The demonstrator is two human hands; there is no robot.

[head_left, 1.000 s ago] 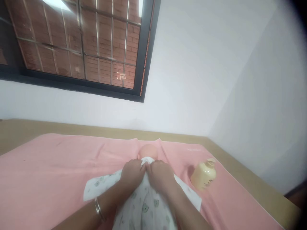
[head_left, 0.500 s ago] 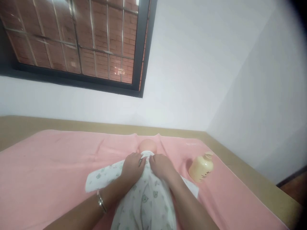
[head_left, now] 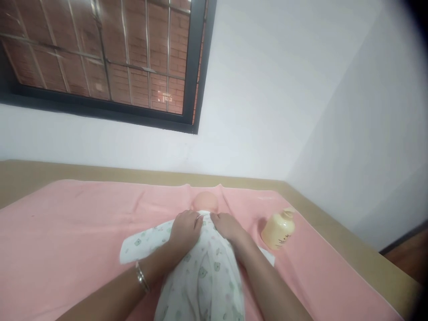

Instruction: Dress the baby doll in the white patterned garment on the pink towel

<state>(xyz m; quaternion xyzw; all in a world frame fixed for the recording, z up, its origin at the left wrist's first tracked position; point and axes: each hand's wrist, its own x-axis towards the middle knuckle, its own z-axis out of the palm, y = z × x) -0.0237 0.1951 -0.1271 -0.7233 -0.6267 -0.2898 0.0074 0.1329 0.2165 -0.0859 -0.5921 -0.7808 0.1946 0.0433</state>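
Note:
A white baby garment (head_left: 203,276) with small green prints lies over a doll, its sleeves spread out to both sides. Only the rounded top of the doll's head (head_left: 205,201) shows beyond the collar; the rest is covered. My left hand (head_left: 186,228), below a silver bracelet on the wrist, has its fingers closed on the collar's left side. On the collar's right side my right hand (head_left: 226,226) pinches the fabric. Both hands sit close together just below the head. The fingertips are partly hidden in the cloth.
A cream pump bottle (head_left: 277,229) stands to the right of the garment. Everything rests on a pink mat (head_left: 83,223) over a tan surface (head_left: 317,214). Behind it rises a white wall (head_left: 250,111) with a dark-framed barred window (head_left: 190,98).
The collar edge has been pulled slightly further up around the doll's head, and the neck opening shows less. Both hands keep their hold. The view has shifted slightly.

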